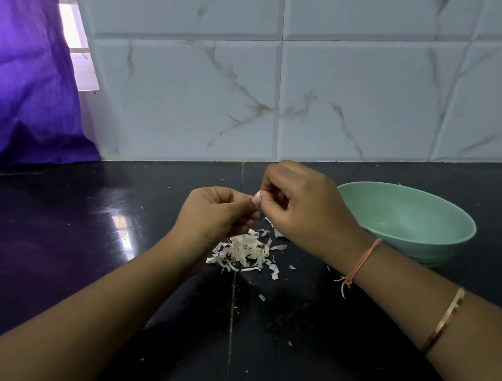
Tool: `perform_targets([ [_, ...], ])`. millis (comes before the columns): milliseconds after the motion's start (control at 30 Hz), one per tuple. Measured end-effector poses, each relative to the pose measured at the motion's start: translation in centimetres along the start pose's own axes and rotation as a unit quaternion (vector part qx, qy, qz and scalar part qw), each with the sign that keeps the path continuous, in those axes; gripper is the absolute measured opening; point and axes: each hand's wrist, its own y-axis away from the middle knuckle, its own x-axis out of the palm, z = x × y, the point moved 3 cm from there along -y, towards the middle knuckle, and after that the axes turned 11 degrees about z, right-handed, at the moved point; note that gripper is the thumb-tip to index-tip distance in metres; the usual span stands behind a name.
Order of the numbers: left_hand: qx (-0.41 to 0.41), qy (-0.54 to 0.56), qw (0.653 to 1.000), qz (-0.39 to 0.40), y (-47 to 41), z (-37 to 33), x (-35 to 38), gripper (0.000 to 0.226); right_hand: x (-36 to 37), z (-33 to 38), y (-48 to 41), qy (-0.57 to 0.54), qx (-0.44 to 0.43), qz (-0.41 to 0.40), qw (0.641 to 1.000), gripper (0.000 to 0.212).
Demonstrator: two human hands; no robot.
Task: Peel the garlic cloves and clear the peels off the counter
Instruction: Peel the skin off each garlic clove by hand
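On my screen the far left is filled by a purple curtain (16, 89), with a thin strip of bright window (80, 53) at its right edge. Below it the shiny black counter (65, 237) runs across the whole view and has a thin seam down its middle. The left hand (215, 214) comes in from the near left and is held up over the counter. Its fingers are curled in and its thumb tip presses on a small white garlic clove (258, 193). I can see only a little of the clove, because it sits right between the two hands, where their fingertips meet. Under the hands, on the counter, lies a pile of garlic peels (246, 251), white and a bit pink. A few loose bits (262, 297) lie nearer to me, apart from the pile. The right hand (302, 204) comes in from the near right. Its fingers are curled too, and its thumb and first finger pinch the top of the same clove. I cannot tell how much skin is on the clove. On the right wrist is a thin orange thread (362, 259), and nearer on that arm is a gold bangle (443, 319). Just to the right of the right hand a pale green bowl (413, 221) stands on the counter. The hand hides part of the bowl. Behind it all is a wall of white marble tiles (326, 92).
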Motion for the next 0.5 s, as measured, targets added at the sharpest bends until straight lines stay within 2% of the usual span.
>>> perform_targets([
  [167, -0.005, 0.031, 0.999, -0.009, 0.13, 0.11, 0.30, 0.017, 0.13, -0.09, -0.03, 0.028, -0.017, -0.016, 0.999, 0.005],
  [367, -0.022, 0.131, 0.991, -0.025, -0.03, -0.15, 0.02, 0.013, 0.75, 0.36, 0.04, 0.019, -0.019, -0.003, 1.000, 0.004],
  [500, -0.017, 0.150, 0.988, -0.036, -0.13, -0.02, -0.22, 0.010, 0.93, -0.32, 0.19, -0.044, 0.051, 0.054, 0.996, 0.012],
])
